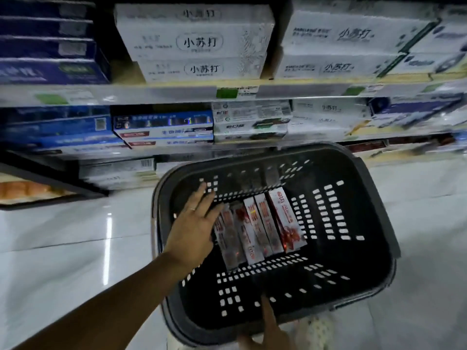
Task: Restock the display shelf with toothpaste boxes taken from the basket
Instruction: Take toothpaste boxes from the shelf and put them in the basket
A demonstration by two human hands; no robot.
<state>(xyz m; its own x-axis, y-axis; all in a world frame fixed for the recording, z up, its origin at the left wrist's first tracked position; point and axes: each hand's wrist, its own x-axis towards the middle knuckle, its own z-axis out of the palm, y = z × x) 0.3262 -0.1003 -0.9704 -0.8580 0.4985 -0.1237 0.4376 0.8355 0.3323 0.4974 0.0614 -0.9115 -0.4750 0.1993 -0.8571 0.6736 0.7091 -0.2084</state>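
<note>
A dark plastic basket [358, 198] is tilted toward me in front of the shelves. Several red-and-white toothpaste boxes [257, 228] lie side by side on its bottom. My left hand [194, 231] reaches into the basket with fingers stretched, just left of the leftmost box and over its edge. My right hand [270, 329] is at the basket's near rim, one finger pointing up inside the wall and the thumb below the rim. The display shelf [177, 93] holds rows of toothpaste boxes above.
White boxes [197, 41] and blue boxes [50, 46] fill the top shelf; blue and white ones [164, 127] fill the lower shelf. A glossy white tiled floor [63, 236] lies to the left. A low stand with an orange item [22, 189] sits far left.
</note>
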